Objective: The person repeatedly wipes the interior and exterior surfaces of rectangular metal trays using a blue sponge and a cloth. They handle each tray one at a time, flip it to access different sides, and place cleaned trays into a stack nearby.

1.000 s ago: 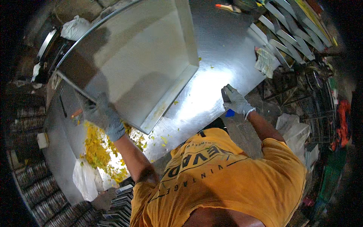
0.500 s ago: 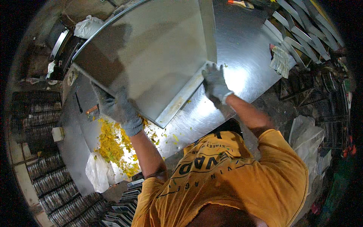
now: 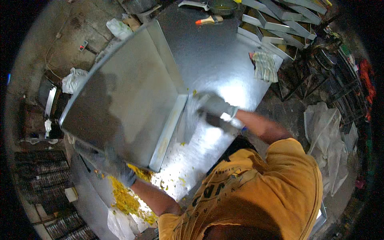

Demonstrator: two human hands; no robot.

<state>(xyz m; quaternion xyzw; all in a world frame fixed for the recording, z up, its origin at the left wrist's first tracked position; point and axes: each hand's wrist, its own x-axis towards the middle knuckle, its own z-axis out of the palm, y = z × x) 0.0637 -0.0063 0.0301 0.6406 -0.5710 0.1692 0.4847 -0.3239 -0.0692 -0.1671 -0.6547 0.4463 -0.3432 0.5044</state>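
A large shallow metal tray [image 3: 136, 88] with raised sides stands tilted over the shiny metal table [image 3: 208, 56]. My left hand [image 3: 112, 164], in a grey glove, grips its near left edge, fingers partly in shadow. My right hand [image 3: 218, 110], gloved too, is off the tray, over the table just right of the tray's near side wall. Motion smears its fingers, and a dark shape below it may be shadow or reflection. Yellow and green shredded bits [image 3: 128, 196] lie heaped by my left forearm, with a few scattered along the tray's near side.
A paintbrush [image 3: 210, 20] and a dark bowl [image 3: 223, 7] lie at the table's far side. Metal trays [image 3: 280, 24] are stacked at the far right, with a pair of cloth gloves [image 3: 265, 67] beside them. A white plastic bag [image 3: 120, 225] sits near left.
My right hand has let go of the tray's near right corner and moved away from it. The tray appears further left and more tilted; the view has shifted too.
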